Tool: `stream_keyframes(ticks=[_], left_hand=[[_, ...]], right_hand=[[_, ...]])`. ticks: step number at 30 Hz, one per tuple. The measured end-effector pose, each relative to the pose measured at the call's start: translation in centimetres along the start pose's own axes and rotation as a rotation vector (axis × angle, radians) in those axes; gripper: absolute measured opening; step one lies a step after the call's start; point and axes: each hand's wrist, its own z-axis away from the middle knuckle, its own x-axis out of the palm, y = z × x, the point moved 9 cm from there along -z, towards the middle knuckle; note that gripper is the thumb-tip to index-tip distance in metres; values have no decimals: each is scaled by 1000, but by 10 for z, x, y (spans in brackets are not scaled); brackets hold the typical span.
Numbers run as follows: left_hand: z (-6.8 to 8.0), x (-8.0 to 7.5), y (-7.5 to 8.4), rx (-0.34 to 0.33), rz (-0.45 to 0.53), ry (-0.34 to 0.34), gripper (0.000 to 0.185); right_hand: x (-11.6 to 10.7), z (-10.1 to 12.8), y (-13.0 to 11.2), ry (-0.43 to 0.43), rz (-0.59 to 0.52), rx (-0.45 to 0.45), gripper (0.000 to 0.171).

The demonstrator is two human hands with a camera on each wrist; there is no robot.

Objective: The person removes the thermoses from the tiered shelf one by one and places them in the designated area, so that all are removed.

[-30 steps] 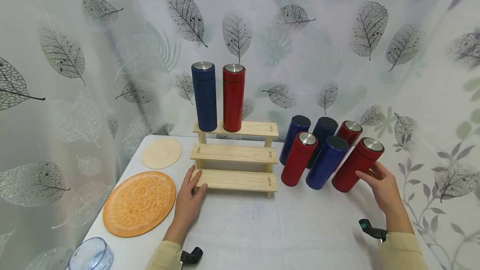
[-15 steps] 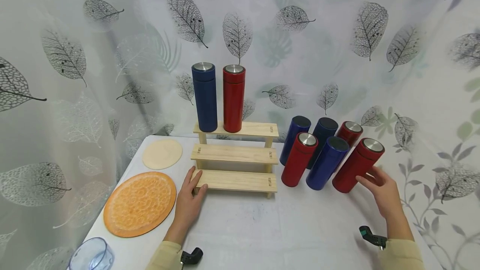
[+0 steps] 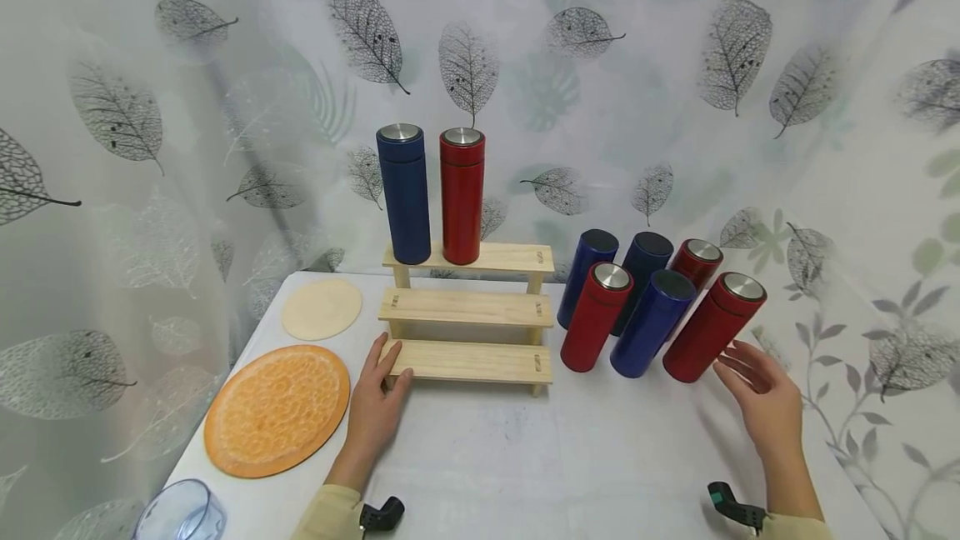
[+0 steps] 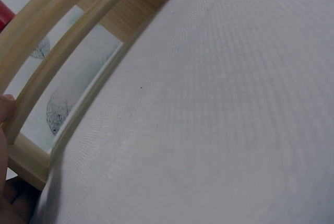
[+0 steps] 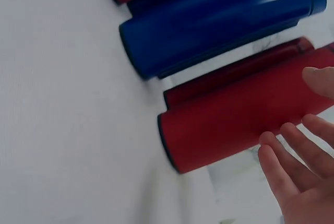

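Observation:
A three-step wooden rack point(image 3: 468, 307) stands at the table's back; on its top step stand a blue bottle point(image 3: 404, 193) and a red bottle point(image 3: 461, 195). My left hand point(image 3: 377, 402) lies flat on the table, fingers straight against the lowest step's left end point(image 4: 27, 153). To the right stand several red and blue bottles. My right hand point(image 3: 757, 394) hovers open just right of the nearest red bottle point(image 3: 712, 327), apart from it; in the right wrist view its fingers point(image 5: 292, 169) spread beside that red bottle point(image 5: 245, 117).
An orange round mat point(image 3: 277, 408) and a smaller pale disc point(image 3: 322, 308) lie left of the rack. A clear blue-tinted cup point(image 3: 180, 512) sits at the front left corner. A leaf-print curtain hangs close behind. The white table point(image 3: 540, 457) extends in front of the rack.
My right hand has drawn back from the nearest red bottle, which it touched earlier, and now hangs apart from it. The left hand has stayed in place.

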Motion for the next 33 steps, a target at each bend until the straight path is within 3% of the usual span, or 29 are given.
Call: stream_keyframes(ticks=[6, 11, 18, 33], left_hand=[[0, -1, 0, 6, 3, -4, 56], [0, 0, 0, 6, 0, -2, 56], [0, 0, -1, 1, 0, -3, 56], [1, 0, 0, 17, 16, -1, 56]], right_hand=[[-11, 10, -35, 111, -11, -27, 46], [-14, 15, -62, 124, -34, -76, 46], [-5, 15, -112, 60, -82, -247, 45], [33, -13, -182, -95, -207, -426, 43]])
